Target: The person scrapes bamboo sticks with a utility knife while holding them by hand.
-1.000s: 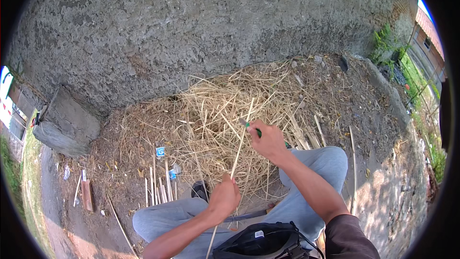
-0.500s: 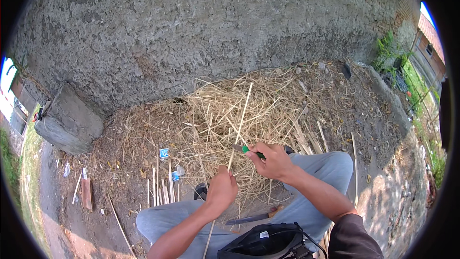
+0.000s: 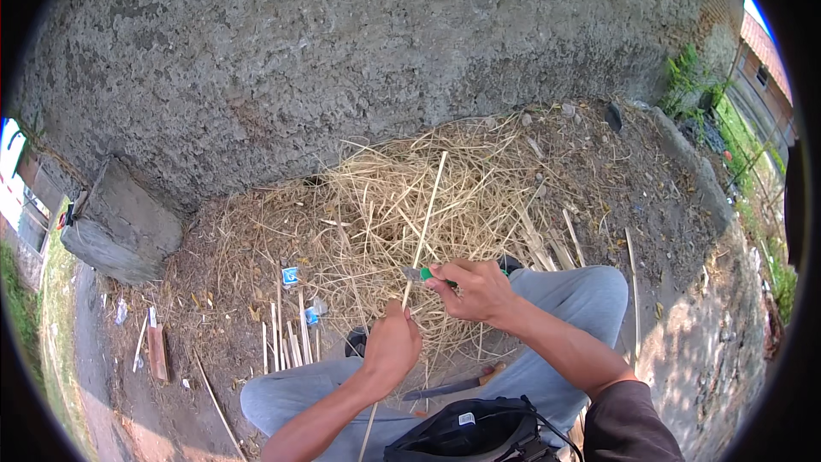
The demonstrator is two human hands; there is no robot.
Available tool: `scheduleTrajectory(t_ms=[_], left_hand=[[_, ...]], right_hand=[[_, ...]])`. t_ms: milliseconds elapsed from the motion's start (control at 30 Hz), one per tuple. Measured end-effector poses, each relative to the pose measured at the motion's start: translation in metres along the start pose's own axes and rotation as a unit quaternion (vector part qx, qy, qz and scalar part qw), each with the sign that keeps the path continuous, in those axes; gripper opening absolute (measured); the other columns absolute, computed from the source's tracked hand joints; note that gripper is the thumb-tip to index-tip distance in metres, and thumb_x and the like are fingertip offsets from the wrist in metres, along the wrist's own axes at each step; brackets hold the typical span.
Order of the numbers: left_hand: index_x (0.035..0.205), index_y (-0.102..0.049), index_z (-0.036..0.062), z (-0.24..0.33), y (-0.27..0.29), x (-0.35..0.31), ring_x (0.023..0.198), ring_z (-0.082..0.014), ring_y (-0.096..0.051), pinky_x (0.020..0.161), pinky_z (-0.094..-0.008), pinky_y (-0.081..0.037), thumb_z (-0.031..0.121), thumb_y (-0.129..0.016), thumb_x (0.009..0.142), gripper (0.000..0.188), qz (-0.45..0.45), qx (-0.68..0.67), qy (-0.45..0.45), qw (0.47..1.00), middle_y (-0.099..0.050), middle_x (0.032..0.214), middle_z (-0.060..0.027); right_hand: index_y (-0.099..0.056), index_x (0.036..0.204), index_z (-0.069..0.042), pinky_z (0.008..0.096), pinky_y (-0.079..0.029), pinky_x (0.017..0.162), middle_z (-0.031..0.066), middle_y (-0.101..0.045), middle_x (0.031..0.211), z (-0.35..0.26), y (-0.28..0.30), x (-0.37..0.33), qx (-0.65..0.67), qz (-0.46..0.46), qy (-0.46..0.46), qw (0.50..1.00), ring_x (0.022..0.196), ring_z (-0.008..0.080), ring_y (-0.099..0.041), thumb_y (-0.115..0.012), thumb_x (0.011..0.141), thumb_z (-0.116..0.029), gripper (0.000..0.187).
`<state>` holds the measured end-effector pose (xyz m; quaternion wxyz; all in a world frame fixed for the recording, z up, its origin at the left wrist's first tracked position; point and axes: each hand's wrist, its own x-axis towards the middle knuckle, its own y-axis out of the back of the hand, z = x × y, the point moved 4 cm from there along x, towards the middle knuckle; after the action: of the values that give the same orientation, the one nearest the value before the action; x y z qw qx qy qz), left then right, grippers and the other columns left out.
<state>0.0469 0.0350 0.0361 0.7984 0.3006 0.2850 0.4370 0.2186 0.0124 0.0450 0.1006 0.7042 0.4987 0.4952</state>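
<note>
The left hand (image 3: 392, 344) pinches a thin bamboo strip (image 3: 425, 222) pointing toward one o'clock, while the right hand (image 3: 475, 289) clenches a green-handled knife (image 3: 421, 274) against it above the straw pile (image 3: 385, 214).

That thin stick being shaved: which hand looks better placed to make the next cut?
Probably the right hand: it holds the green-handled knife with the blade against the stick, while the left hand grips the stick lower down.
</note>
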Motion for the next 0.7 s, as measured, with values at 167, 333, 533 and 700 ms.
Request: scheduleTrajectory(t_ms=[167, 333, 533, 700], left_hand=[[0.099, -0.049, -0.0046, -0.002, -0.002, 0.001, 0.075, -0.0513, -0.063, 0.068, -0.056, -0.048, 0.007, -0.05, 0.091, 0.015, 0.011, 0.008, -0.009, 1.0, -0.063, 0.077, -0.0317], [0.102, -0.05, -0.0045, 0.001, -0.001, 0.003, 0.078, -0.0507, -0.063, 0.07, -0.0566, -0.048, 0.007, -0.05, 0.091, 0.016, -0.001, 0.012, 0.025, 1.0, -0.063, 0.079, -0.0324], [0.101, -0.046, -0.0075, -0.002, -0.003, 0.006, 0.069, -0.0502, -0.063, 0.064, -0.0563, -0.05, 0.01, -0.051, 0.092, 0.02, 0.017, 0.035, -0.035, 0.999, -0.062, 0.071, -0.0316], [0.1, -0.048, -0.0034, -0.006, -0.045, -0.052, 0.071, -0.0491, -0.064, 0.065, -0.0554, -0.049, 0.006, -0.05, 0.09, 0.014, -0.134, 0.129, -0.02, 0.982, -0.063, 0.073, -0.0287]], right_hand=[[-0.066, 0.084, -0.008, 0.0342, -0.047, 0.041, 0.0088, -0.072, 0.079, 0.003, -0.006, 0.001, -0.022, 0.017, 0.001, 1.0, 0.053, 0.0254, -0.065, -0.072, 0.085, -0.022, 0.015], [-0.067, 0.09, -0.011, 0.037, -0.043, 0.037, 0.009, -0.068, 0.071, 0.012, -0.013, -0.001, -0.013, 0.029, 0.006, 0.999, 0.048, 0.0274, -0.062, -0.069, 0.088, -0.027, 0.016], [-0.069, 0.087, -0.009, 0.0352, -0.045, 0.04, 0.008, -0.071, 0.078, 0.015, -0.014, 0.003, -0.032, -0.003, -0.021, 0.999, 0.05, 0.0247, -0.063, -0.072, 0.085, -0.022, 0.013], [-0.064, 0.088, -0.004, 0.0428, -0.044, 0.047, 0.014, -0.064, 0.065, 0.121, 0.064, 0.04, -0.08, 0.069, -0.291, 0.951, 0.049, 0.0303, -0.06, -0.065, 0.092, -0.025, 0.021]])
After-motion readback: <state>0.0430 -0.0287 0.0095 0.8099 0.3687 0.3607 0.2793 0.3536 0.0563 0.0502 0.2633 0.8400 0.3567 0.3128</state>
